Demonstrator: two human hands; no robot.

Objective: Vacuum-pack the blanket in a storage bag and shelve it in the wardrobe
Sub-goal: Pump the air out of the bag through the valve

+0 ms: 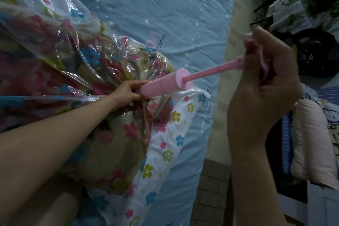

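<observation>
Sheet (165,5) reads "SLEEP WELL" beside flower-printed storage bag (55,29).

probably a home bedroom: blue bedsheet (146,5), piled clothes (310,145) beside it.

left hand (126,91) grips pump (166,83) | right hand (264,71) holds plunger handle (251,46)

Glossy crinkled clear plastic bag (77,29), matt pink pump (163,83) probably plastic, soft cloth sheet (165,5)
</observation>
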